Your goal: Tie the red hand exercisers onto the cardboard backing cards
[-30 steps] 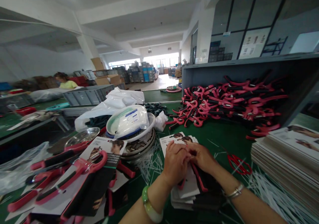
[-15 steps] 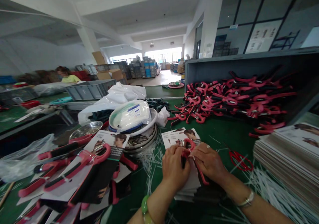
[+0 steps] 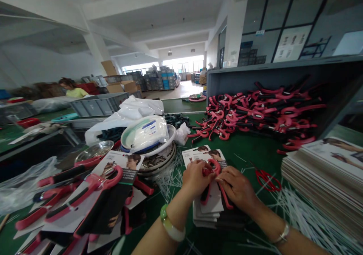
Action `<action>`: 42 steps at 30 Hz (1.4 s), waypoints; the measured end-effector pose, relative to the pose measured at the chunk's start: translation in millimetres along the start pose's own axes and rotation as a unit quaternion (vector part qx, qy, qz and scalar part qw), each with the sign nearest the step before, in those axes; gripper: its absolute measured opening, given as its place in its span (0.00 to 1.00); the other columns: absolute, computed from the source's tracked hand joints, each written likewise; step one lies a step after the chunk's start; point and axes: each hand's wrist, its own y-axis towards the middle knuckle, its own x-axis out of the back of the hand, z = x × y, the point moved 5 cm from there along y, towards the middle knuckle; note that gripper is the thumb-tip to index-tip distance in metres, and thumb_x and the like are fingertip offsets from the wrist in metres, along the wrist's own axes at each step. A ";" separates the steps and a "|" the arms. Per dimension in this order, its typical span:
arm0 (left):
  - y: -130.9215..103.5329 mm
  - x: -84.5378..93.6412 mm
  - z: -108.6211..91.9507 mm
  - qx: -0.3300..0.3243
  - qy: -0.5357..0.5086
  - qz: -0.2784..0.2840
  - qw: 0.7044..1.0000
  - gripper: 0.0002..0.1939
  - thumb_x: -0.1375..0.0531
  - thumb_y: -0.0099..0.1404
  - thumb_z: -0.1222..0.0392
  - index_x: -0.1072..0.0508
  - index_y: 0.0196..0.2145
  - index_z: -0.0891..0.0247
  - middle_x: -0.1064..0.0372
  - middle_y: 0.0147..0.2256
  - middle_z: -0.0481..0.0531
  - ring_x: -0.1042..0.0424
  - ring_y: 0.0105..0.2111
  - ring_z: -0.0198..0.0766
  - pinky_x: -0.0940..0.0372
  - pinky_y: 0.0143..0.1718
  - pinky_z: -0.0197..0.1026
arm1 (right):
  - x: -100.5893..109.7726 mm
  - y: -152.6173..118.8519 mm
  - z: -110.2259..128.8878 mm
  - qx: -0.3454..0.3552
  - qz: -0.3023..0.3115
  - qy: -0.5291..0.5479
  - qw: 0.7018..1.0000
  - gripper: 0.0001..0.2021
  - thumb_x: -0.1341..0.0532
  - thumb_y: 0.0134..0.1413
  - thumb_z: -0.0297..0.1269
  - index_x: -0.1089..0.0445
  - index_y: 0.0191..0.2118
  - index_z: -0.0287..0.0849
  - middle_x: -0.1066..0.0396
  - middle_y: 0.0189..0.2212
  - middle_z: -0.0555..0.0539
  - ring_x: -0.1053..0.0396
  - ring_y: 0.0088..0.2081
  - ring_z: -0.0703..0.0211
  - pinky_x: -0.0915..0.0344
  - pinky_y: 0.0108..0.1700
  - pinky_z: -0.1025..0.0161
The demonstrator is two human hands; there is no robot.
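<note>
A pink-and-black hand grip strengthener (image 3: 226, 197) lies on a printed backing card (image 3: 213, 205), its coil end up and its two handles pointing toward me. The card tops a small stack in front of me. My left hand (image 3: 197, 179) is closed around the strengthener's upper left side, fingers bent over the coil end. My right hand (image 3: 239, 189) is closed too, its fingertips pinching at the right handle just below the coil. Any small tie between those fingertips is hidden. On the left, several hand grip strengtheners (image 3: 95, 183) lie on their cards in a heap.
A grey crate (image 3: 283, 64) lies on its side with many strengtheners spilling out. At right are a tall stack of cards (image 3: 309, 179), red-handled scissors (image 3: 268, 180) and loose white cable ties (image 3: 303, 213). Stacked bowls (image 3: 171, 134) stand left of centre. A person (image 3: 76, 91) sits far left.
My left hand has shifted up toward the coil end, uncovering the left handle. My right hand stays at the right handle, its fingers lying flatter. The view has turned slightly.
</note>
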 end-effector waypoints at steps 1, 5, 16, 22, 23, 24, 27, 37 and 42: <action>0.9 0.3 0.0 -0.003 0.002 0.004 1.000 0.11 0.38 0.55 0.49 0.25 0.35 0.55 0.29 0.40 0.51 0.32 0.41 0.45 0.36 0.40 0.43 | -0.5 0.4 -1.1 -0.007 0.004 -0.002 1.000 0.11 0.47 0.60 0.35 0.30 0.30 0.44 0.31 0.30 0.45 0.32 0.33 0.58 0.33 0.35 0.61; 0.4 0.4 -4.4 -0.013 0.027 0.010 0.999 0.10 0.39 0.56 0.52 0.24 0.35 0.55 0.29 0.40 0.52 0.31 0.39 0.45 0.36 0.38 0.43 | -1.3 3.7 0.1 0.013 0.015 0.012 1.000 0.11 0.48 0.61 0.35 0.31 0.29 0.44 0.30 0.30 0.46 0.32 0.33 0.58 0.33 0.36 0.61; 6.6 0.6 -5.9 -0.108 0.019 0.044 0.993 0.10 0.40 0.58 0.53 0.24 0.37 0.55 0.25 0.41 0.48 0.29 0.42 0.43 0.37 0.46 0.43 | -0.3 4.9 -3.0 0.005 -0.005 0.052 0.999 0.12 0.48 0.61 0.37 0.35 0.27 0.44 0.33 0.26 0.47 0.34 0.31 0.59 0.35 0.34 0.62; 9.6 2.3 -7.3 -0.086 0.044 0.052 0.994 0.11 0.40 0.57 0.51 0.24 0.37 0.54 0.25 0.38 0.48 0.29 0.40 0.44 0.36 0.41 0.42 | 0.6 5.0 -2.8 -0.004 -0.010 0.053 0.999 0.12 0.48 0.61 0.36 0.36 0.26 0.44 0.34 0.26 0.47 0.34 0.31 0.58 0.36 0.34 0.63; 9.3 2.0 -8.3 -0.081 0.051 0.053 0.994 0.11 0.40 0.57 0.51 0.24 0.37 0.54 0.25 0.38 0.48 0.29 0.40 0.44 0.36 0.41 0.42 | 0.5 4.9 -1.9 0.000 -0.008 0.049 0.999 0.12 0.48 0.61 0.36 0.36 0.26 0.44 0.34 0.26 0.47 0.34 0.31 0.58 0.36 0.33 0.63; 8.7 1.9 -9.4 -0.076 0.059 0.051 0.994 0.11 0.41 0.57 0.51 0.24 0.38 0.53 0.25 0.38 0.49 0.29 0.39 0.44 0.35 0.41 0.42 | 0.3 5.0 -0.9 0.007 -0.005 0.046 0.999 0.12 0.48 0.61 0.36 0.36 0.26 0.44 0.33 0.26 0.47 0.33 0.31 0.58 0.36 0.33 0.63; 5.9 3.4 -14.5 -0.068 0.100 0.033 0.992 0.11 0.43 0.59 0.55 0.24 0.38 0.52 0.26 0.40 0.50 0.29 0.40 0.46 0.36 0.41 0.44 | -1.1 7.4 2.6 0.029 0.020 0.029 0.999 0.12 0.48 0.61 0.35 0.36 0.27 0.44 0.33 0.27 0.47 0.33 0.31 0.59 0.36 0.34 0.63; 4.7 4.3 -17.0 -0.053 0.117 0.052 0.990 0.13 0.44 0.59 0.56 0.25 0.41 0.51 0.28 0.44 0.51 0.30 0.43 0.47 0.35 0.38 0.43 | -6.2 4.0 24.0 -0.019 0.094 -0.047 0.994 0.12 0.50 0.58 0.29 0.35 0.26 0.41 0.32 0.28 0.44 0.32 0.31 0.57 0.36 0.33 0.63; 3.0 11.0 -17.5 -0.049 0.117 0.036 0.991 0.12 0.43 0.59 0.57 0.25 0.41 0.52 0.29 0.46 0.50 0.29 0.43 0.45 0.34 0.40 0.43 | -7.4 11.2 33.1 -0.046 0.264 -0.164 0.949 0.10 0.48 0.54 0.26 0.30 0.30 0.40 0.29 0.35 0.42 0.30 0.35 0.53 0.36 0.34 0.61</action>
